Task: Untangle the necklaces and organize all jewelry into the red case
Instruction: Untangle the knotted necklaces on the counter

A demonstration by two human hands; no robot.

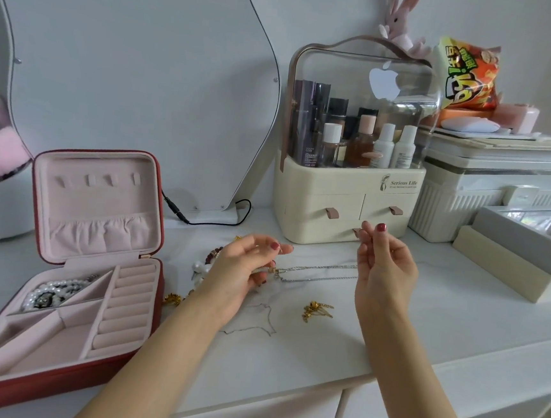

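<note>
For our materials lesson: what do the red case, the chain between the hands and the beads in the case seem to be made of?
Red case: likely faux leather outside, matte and smooth; pink velvety lining.
Chain: thin silver-coloured metal by its glint; the exact metal is unclear.
Beads: glossy white, pearl-like; real or imitation cannot be told.

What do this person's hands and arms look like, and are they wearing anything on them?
Both forearms are bare, with no sleeves, watch or bracelet visible. The left hand and right hand have dark red polish on the fingernails. No rings show from this angle.
</note>
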